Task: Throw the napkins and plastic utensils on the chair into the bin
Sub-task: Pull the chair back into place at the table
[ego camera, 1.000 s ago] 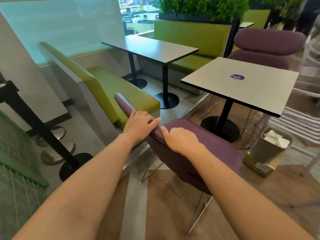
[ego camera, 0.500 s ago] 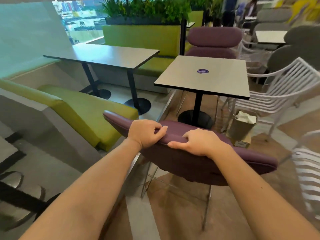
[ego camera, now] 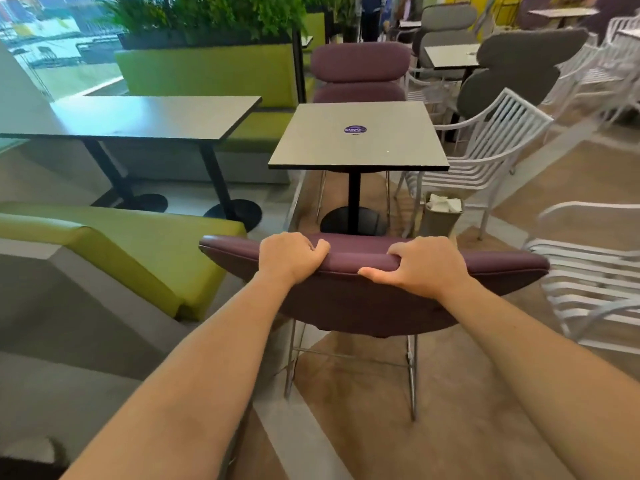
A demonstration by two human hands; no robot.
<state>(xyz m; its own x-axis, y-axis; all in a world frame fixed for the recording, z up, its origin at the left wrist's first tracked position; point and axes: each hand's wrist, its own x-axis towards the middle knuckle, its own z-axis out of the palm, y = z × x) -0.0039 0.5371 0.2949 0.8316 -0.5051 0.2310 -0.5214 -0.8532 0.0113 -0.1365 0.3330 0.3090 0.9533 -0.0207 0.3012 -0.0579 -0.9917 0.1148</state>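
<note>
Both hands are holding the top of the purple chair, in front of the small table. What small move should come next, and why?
Probably push the chair forward, toward the table. The left hand and right hand both grip its backrest, it faces the table squarely, and the bin beside the table base already holds white napkins. The seat is hidden.

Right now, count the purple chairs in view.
2: one purple chair in front, its backrest gripped by the left hand and right hand; another purple chair behind the square table.

A square grey table [ego camera: 358, 135] on a black pedestal is being flanked by a white slatted metal chair [ego camera: 485, 157] and lime-green benches [ego camera: 114, 244]; daylight is being admitted through a window [ego camera: 52, 46] behind planters [ego camera: 194, 19].
</note>
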